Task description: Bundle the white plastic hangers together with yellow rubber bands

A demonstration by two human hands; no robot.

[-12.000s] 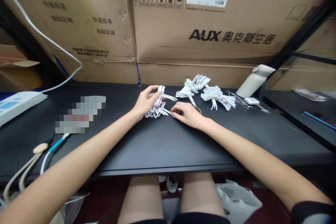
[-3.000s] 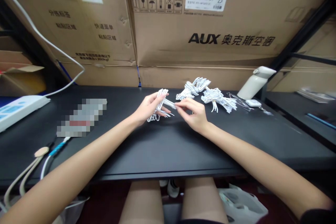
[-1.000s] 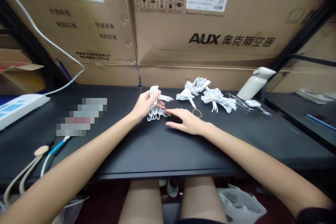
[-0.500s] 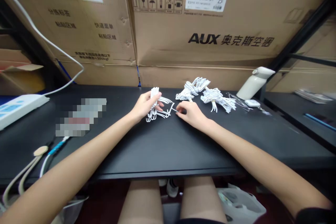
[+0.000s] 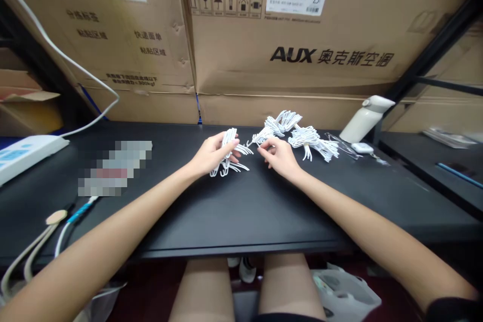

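Observation:
My left hand is closed around a bundle of thin white wires, thumb across it. Loose, bent wire ends fan out below and to the right of those fingers. My right hand pinches one thin white wire between thumb and fingertips, just right of the bundle; its bent tip shows against the pile behind, and the rest is hidden by the fingers. Directly behind my right hand lie several more bundles of white wires on the black table, some bound at the middle.
At the right stand a white bottle and a small white case beside clear plastic. A power strip, a blurred-out flat object and cables lie left. Large cardboard boxes line the back.
My right hand has drawn slightly up and right, away from the bundle, with the single wire in its fingertips. My left hand keeps its hold, the bundle shifted slightly right.

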